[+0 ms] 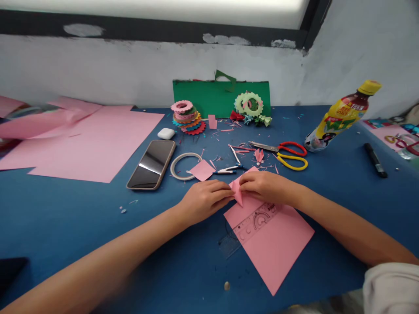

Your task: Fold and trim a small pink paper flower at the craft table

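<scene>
Between the fingertips of my left hand (208, 199) and my right hand (264, 186) is a small folded piece of pink paper (237, 193), pinched from both sides. Both hands are closed on it, above the upper corner of a larger pink sheet (275, 248). Across that sheet lies a clear plastic ruler (253, 223) with a protractor arc, its lower end sticking out past the paper's left edge. Just beyond my left hand, a small pink square (203, 170) rests partly on a white roll of tape (178, 166). A compass (236, 163) lies beyond my fingers.
Scissors (292, 156) with red and yellow handles lie beyond my right hand, among pink scraps. A phone (152, 165) and white earbud case (166, 133) are left of centre. Stacked paper rings (188, 117), a tilted bottle (340, 115), a marker (375, 160) and large pink sheets (108, 144) surround these.
</scene>
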`<state>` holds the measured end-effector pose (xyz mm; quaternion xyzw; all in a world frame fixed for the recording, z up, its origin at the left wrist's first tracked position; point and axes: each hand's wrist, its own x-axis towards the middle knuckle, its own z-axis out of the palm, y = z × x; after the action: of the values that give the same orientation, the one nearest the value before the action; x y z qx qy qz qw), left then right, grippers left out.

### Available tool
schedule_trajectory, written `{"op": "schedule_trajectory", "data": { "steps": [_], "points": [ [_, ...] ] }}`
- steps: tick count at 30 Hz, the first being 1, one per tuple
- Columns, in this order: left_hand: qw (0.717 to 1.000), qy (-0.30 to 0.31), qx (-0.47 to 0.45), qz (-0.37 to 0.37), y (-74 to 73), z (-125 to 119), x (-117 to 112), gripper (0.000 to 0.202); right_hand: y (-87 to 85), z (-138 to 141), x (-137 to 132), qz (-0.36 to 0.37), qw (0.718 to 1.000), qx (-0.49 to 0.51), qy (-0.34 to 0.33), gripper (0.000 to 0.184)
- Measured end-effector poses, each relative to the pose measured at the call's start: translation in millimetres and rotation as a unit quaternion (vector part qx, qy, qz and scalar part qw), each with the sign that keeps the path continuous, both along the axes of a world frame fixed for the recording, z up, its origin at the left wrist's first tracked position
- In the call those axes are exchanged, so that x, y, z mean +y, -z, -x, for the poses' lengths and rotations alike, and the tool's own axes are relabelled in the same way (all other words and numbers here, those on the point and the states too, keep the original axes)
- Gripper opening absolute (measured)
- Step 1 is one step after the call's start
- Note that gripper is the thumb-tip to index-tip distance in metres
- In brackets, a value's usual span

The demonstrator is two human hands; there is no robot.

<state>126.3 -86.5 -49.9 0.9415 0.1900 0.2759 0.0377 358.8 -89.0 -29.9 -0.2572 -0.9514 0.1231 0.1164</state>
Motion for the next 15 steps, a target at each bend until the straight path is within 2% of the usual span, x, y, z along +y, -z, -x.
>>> {"op": "schedule_trajectory", "data": {
  "steps": [4, 9, 15],
  "points": [
    [1.000, -0.005, 0.024, -0.007, 2.2, 0, 0, 0.018, 2.3, 2, -4, -0.025, 1.000, -0.003, -0.003, 0.022],
    [0.999, -0.012, 0.022, 0.028, 3.6, -1, -1, 0.017, 1.1, 5, -8, -0.026, 0.999, 0.026, 0.007, 0.020],
    [0.997, -0.019, 0.014, 0.071, 1.0, -2, -3, 0.013, 7.0, 11, -12, 0.005, 0.996, 0.076, 0.056, 0.018]
  ]
}}
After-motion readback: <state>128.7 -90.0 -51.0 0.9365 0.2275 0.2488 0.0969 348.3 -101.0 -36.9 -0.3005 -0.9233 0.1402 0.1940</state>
